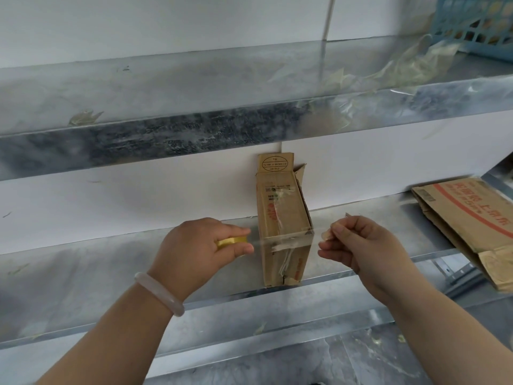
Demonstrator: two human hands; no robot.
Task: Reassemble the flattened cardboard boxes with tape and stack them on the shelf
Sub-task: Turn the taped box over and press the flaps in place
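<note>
Soft even daylight; edges bowed; slight blur

Shelf (83, 262): galvanised sheet metal, mottled grey, dull sheen.
Cardboard box (280, 215): brown corrugated board, matt, creased.
Tape strip (288, 241): clear glossy film.
Tape roll (231, 241): yellowish, glossy plastic.
Flattened box (466, 218): matt printed cardboard.
Basket (477, 26): blue plastic lattice.
Bangle (158, 293): pale, smooth, translucent, possibly stone or glass.

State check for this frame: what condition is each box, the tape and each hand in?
small cardboard box: erected on the lower shelf, far flaps open.
flattened cardboard box: flat, overhanging the shelf edge.
tape roll: gripped by left hand.
tape strip: pulled out across the small box's near edge.
right hand: fingers pinch the strip's free end.
</note>
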